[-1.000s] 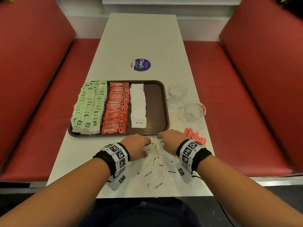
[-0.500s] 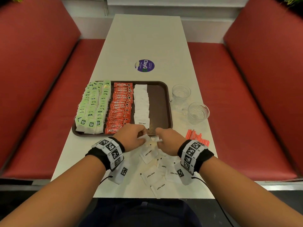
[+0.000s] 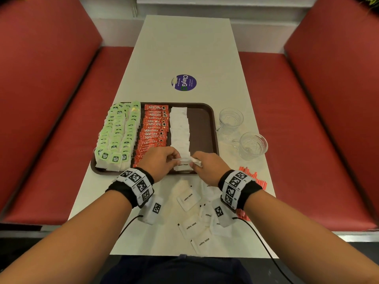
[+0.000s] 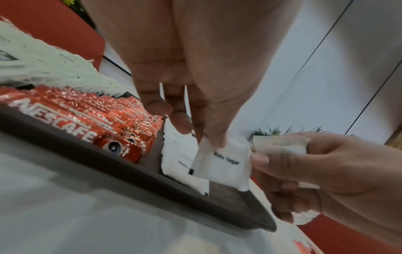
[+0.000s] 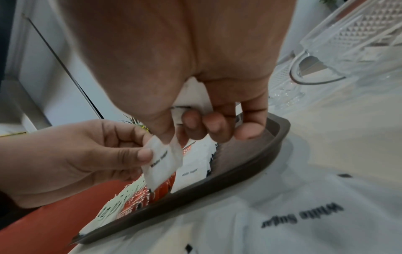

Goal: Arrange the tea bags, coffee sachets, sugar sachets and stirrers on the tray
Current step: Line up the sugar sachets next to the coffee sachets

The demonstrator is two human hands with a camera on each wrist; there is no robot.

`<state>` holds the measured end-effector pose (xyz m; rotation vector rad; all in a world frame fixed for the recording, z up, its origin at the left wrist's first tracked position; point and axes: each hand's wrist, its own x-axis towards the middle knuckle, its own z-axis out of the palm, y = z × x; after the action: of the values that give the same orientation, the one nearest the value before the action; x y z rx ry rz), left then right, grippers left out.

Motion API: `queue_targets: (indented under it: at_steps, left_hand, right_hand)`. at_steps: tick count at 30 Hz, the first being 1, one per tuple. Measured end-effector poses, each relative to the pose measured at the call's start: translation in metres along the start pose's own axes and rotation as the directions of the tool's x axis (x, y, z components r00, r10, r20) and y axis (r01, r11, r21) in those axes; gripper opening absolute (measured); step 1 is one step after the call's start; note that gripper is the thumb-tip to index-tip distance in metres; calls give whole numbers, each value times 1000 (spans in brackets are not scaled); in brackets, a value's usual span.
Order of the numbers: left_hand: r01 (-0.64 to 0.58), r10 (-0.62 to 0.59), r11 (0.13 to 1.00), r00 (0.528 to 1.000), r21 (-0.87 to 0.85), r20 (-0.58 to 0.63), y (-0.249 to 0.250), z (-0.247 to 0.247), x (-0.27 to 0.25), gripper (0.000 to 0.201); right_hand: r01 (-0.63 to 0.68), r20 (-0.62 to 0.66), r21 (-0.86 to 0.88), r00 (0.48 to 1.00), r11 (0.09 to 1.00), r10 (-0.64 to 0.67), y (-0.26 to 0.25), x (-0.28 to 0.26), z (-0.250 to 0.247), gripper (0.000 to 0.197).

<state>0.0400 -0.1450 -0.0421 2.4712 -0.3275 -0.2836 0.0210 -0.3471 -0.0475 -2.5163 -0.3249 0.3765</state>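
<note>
Hands now over tray (image 3: 213,128) edge, left hand (image 3: 162,160) pinching sugar sachet (image 3: 181,160), right hand (image 3: 209,165) clutching more sachets (image 4: 280,145)

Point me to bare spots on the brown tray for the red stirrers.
One free strip of the brown plastic tray: between the white sugar sachet column and the tray's right rim. Green tea bags and red coffee sachets crowd the left; both hands block the near edge.

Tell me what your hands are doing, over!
Left hand pinches a sugar sachet over the tray. Right hand holds more sachets. Stirrers still off-tray. Nothing blocking.
</note>
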Motion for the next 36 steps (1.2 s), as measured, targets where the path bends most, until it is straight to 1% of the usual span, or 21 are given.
queue_targets:
  at_steps: [2,5,7,8,11,13,15,16,18,19,21,23,25,26,29,31,32,34,36]
  left_hand:
    - [46,-46,994,999,97,-2,-4,0,8,2]
    - [89,-95,972,995,216,15,-8,5,21,7]
    - [109,-113,959,994,263,2,-8,10,28,10]
    - [116,-116,951,993,287,-17,-7,12,30,11]
    - [147,-128,942,988,303,-82,-7,17,33,10]
    - [129,-103,949,989,289,-103,-9,19,34,9]
    - [61,-48,966,997,251,-59,-12,21,35,11]
    - [22,-21,969,1000,245,-5,-12,21,35,13]
    - [-58,24,945,994,322,107,-11,22,35,19]
    - [-79,29,924,990,373,139,-10,23,36,25]
    - [-72,11,896,990,437,140,-8,23,39,34]
    - [-55,-12,884,990,465,139,-6,22,42,39]
    - [-51,-25,895,986,444,163,-6,18,45,38]
    - [-37,-36,918,984,395,176,-7,13,46,37]
    - [15,-48,990,969,138,244,-6,-2,45,44]
    - [19,-17,1000,955,-6,297,-2,-9,44,46]
    - [16,0,999,953,-50,303,0,-10,44,44]
    - [11,4,999,961,-53,277,-1,-11,44,32]
    - [21,-22,1000,968,5,252,-6,-11,44,25]
  right_hand:
    - [-55,-21,29,998,998,56,2,5,-2,23]
    - [-102,-45,140,993,985,109,1,9,-6,26]
    - [-118,-47,234,990,965,133,1,10,-9,23]
    - [-122,-34,254,990,960,135,1,11,-10,21]
    - [-113,35,225,994,968,108,5,15,-12,15]
    - [-102,42,219,995,971,95,9,19,-12,17]
    - [-67,16,166,998,984,65,12,22,-12,24]
    - [-48,0,139,999,989,49,13,24,-12,25]
    - [-40,-18,124,999,992,43,15,26,-12,25]
    - [-52,-20,138,998,989,55,16,27,-11,25]
    - [-89,-16,187,996,978,93,19,28,-10,24]
    - [-124,13,266,992,956,125,19,28,-10,20]
    - [-146,61,325,989,934,134,19,29,-10,15]
    - [-151,72,330,988,932,134,18,29,-10,12]
    - [-142,68,318,990,937,127,17,29,-9,7]
    - [-129,63,282,991,951,116,14,30,-9,6]
    - [-126,64,266,992,956,113,12,30,-9,7]
    - [-129,83,277,990,952,110,7,30,-10,11]
    - [-142,106,248,987,958,119,7,33,-9,17]
